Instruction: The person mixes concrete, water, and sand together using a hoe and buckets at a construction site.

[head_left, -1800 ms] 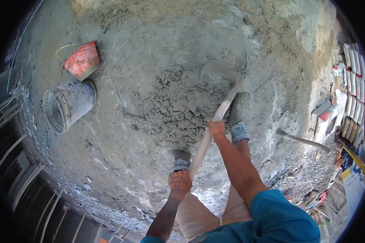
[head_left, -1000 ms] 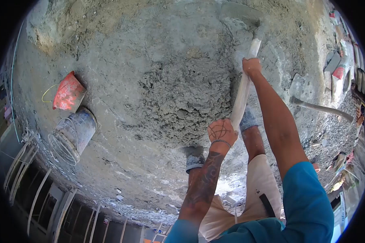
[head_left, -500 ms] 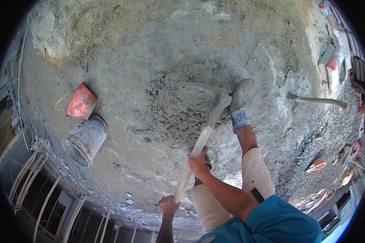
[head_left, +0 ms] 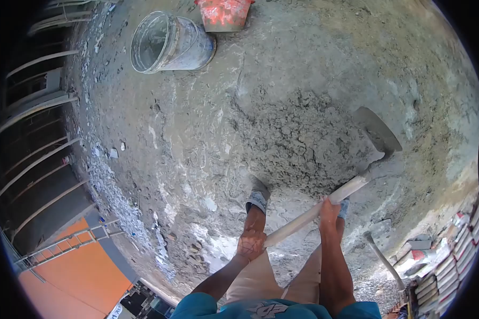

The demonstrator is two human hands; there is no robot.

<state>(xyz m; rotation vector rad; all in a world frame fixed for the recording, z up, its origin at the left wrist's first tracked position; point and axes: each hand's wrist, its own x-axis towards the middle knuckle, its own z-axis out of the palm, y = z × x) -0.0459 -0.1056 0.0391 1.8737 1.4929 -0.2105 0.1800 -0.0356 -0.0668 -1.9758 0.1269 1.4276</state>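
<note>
A hoe (head_left: 316, 213) with a thick pale wooden handle slants up to the right in front of me. My left hand (head_left: 250, 245) is wrapped round the handle's rear end, over my thigh. Farther up the handle, my right hand (head_left: 330, 211) also grips it. The hoe's broad metal blade (head_left: 377, 130) rests at the right edge of a heap of wet grey mortar (head_left: 303, 141). My boots stand at the near side of the heap, the right one mostly hidden behind the handle and hand.
A whitish bucket (head_left: 189, 45) lies on its side at the top, beside a red bucket (head_left: 226, 17). A second wooden-handled tool (head_left: 384, 259) lies at lower right near stacked tiles (head_left: 444, 276). A ladder (head_left: 72, 245) and an orange wall (head_left: 80, 274) are at lower left.
My view has turned, so the buckets now appear at the top. The hoe blade has shifted to the heap's right edge. Both hands keep hold of the handle.
</note>
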